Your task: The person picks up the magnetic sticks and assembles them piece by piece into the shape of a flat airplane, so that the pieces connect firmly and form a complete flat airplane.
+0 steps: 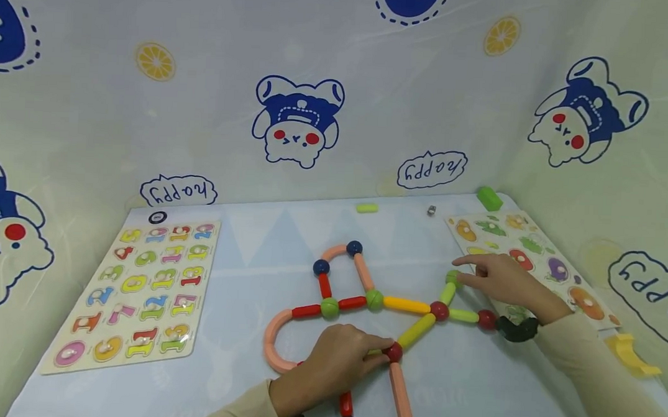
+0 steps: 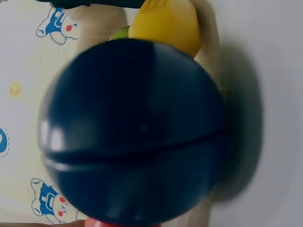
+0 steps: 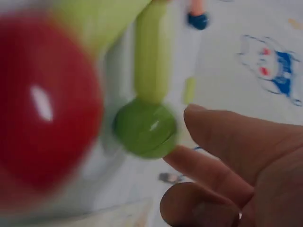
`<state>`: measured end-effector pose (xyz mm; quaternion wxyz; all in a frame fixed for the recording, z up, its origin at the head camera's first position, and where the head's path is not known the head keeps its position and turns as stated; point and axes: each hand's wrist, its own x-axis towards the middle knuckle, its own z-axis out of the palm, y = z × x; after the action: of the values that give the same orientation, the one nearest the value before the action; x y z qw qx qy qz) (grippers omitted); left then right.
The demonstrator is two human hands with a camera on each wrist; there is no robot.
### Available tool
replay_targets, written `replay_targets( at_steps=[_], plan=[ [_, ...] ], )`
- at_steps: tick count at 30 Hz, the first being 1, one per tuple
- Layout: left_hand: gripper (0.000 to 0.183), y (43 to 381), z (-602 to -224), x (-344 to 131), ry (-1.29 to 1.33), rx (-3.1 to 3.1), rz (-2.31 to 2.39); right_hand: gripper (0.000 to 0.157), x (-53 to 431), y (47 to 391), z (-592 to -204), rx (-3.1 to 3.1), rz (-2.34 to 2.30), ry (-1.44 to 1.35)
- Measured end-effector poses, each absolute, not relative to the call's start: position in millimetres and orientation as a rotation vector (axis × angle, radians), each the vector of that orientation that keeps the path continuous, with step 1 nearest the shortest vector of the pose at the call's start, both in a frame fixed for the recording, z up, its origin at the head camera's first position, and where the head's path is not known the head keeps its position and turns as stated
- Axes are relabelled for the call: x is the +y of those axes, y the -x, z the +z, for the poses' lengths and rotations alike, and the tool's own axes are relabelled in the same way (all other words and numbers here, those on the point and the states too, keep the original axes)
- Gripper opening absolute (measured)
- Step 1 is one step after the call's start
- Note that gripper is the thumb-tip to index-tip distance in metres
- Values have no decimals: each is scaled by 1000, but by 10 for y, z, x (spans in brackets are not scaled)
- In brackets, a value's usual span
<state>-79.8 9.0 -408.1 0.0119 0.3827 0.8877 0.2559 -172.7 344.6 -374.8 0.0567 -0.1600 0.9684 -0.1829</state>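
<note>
Rods and balls, joined into a flat stick figure, lie on the white table. Thumb and forefinger of my left hand [image 1: 341, 358] pinch a red ball [image 1: 395, 352], where a yellow-green rod [image 1: 417, 331] and a pink rod [image 1: 401, 395] meet. A dark blue ball [image 2: 135, 132] fills most of the left wrist view. Beside a green ball [image 3: 147, 127] at the end of a short light green rod [image 3: 151, 56], my right hand [image 1: 496, 278] has thumb and forefinger spread apart, a fingertip right at the ball. Another red ball [image 3: 42, 109] looms blurred in the right wrist view.
A number puzzle board [image 1: 208, 277] lies at the left, a fruit and vegetable board [image 1: 539, 242] at the right, partly under the right arm. Toward the back are a green block [image 1: 489, 198], a light green rod [image 1: 367, 208] and a small metallic piece [image 1: 431, 210]. A yellow piece [image 1: 632, 355] lies far right.
</note>
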Motion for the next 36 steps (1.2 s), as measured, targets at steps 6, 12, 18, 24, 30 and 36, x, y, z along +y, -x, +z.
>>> replay_targets(
  at_steps=[6,12,18,24,30,36],
  plan=[
    [31,808,-4128,84,-1219,2777,802,24,3453,2038,-3649,2743,-406,539],
    [32,840,-4112,70,-1229,2796,789,31,3285,2325,-3315,2636,-261,558],
    [32,842,-4094,60,-1199,2773,790,27,2758,2881,-3197,2740,-154,650],
    [31,814,-4110,98,-1194,2749,772,28,2201,3368,-3432,2867,-171,616],
    [30,790,-4129,126,-1192,2735,763,28,1981,3607,-3797,2904,-249,539],
    [29,823,-4122,84,-1210,2765,790,20,1942,3632,-3888,2954,-309,527]
  ],
)
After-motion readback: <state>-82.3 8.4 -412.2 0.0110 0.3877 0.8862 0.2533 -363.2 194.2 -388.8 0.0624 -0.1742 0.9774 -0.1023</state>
